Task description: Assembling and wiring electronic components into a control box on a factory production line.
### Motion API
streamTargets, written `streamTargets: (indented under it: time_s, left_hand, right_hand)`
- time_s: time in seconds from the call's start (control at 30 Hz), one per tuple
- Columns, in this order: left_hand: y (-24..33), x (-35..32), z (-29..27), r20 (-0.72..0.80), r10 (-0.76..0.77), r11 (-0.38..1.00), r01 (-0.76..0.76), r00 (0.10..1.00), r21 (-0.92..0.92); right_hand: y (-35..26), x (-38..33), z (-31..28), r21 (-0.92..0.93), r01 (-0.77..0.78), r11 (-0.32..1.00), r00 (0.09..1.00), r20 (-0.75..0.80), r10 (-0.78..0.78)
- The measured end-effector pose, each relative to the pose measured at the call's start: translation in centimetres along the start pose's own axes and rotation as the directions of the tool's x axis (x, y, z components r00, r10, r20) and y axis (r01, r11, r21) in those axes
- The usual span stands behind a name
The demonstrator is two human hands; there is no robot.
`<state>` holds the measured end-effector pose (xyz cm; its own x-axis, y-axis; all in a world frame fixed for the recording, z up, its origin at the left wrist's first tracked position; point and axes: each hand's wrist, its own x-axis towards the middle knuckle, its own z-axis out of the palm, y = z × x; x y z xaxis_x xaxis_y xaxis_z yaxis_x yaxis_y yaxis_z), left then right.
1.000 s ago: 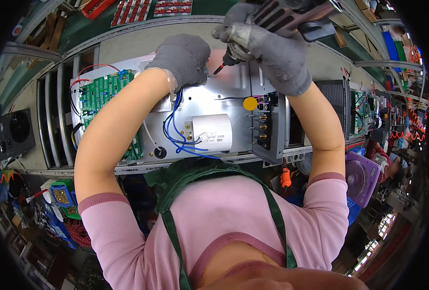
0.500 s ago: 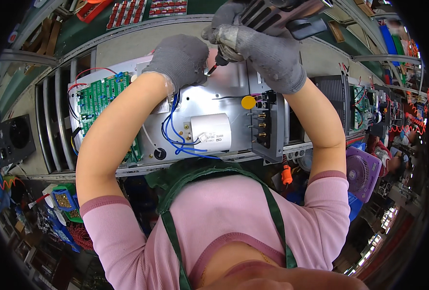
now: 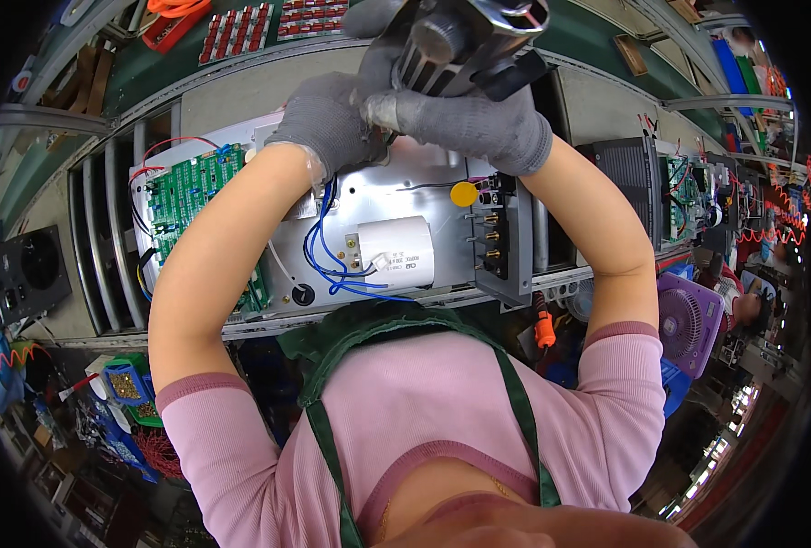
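My right hand [image 3: 479,128], in a grey knit glove, is wrapped round a black and silver power screwdriver [image 3: 442,50] raised over the far side of a metal chassis [image 3: 396,187]. Its bit is hidden by the gloves. Against it my gloved left hand [image 3: 328,119] lies with curled fingers low over the chassis; what they pinch, if anything, is hidden. Nearer me on the chassis are a white cylindrical capacitor [image 3: 405,254], blue wires [image 3: 319,242] and a dark terminal block [image 3: 501,242] with brass studs. A green circuit board [image 3: 186,192] occupies its left end.
Roller bars [image 3: 104,237] of the line run beside the chassis. Further right stands another unit with a dark heat sink [image 3: 620,183]. Near the front edge are an orange-handled tool [image 3: 543,329], a purple fan [image 3: 689,315] and blue bins of small hardware [image 3: 124,384].
My right hand and the power screwdriver have shifted left, up against my left hand. The bit, visible before, is now covered. My left hand has moved slightly left.
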<state>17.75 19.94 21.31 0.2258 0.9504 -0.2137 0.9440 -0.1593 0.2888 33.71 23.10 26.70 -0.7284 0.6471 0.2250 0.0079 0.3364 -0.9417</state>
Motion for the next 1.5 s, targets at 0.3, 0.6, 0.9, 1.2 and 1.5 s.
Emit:
streamTargets:
  time_s: [0.3, 0.6, 0.9, 1.2, 1.5]
  left_hand:
    - [-2.6, 1.7, 4.7, -0.158, 0.052, 0.98, -0.081, 0.986, -0.181]
    - [-0.9, 0.0, 1.8, -0.128, 0.038, 0.998, -0.045, 0.991, -0.053]
    - [-3.5, -1.1, -2.2, 0.038, -0.135, 0.622, 0.115, 0.99, -0.775]
    - [-3.6, -2.8, -2.7, 0.115, -0.135, -0.418, 0.049, 0.984, -0.907]
    - [-4.8, -4.3, -2.0, -0.107, -0.114, -0.021, -0.11, 0.988, -0.994]
  right_hand:
    - [-1.2, 0.2, 0.5, 0.112, -0.064, 0.992, 0.998, 0.011, 0.063]
    - [-0.4, 0.2, 0.5, 0.103, -0.125, 0.987, 0.992, 0.018, 0.124]
    - [-1.8, 1.4, -2.8, 0.261, 0.031, 0.965, 0.999, -0.046, -0.02]
    - [-3.4, 5.1, -0.3, 0.466, 0.417, 0.78, 0.864, -0.47, -0.18]
    - [-2.5, 5.0, -1.6, 0.488, 0.47, 0.735, 0.842, -0.499, -0.207]
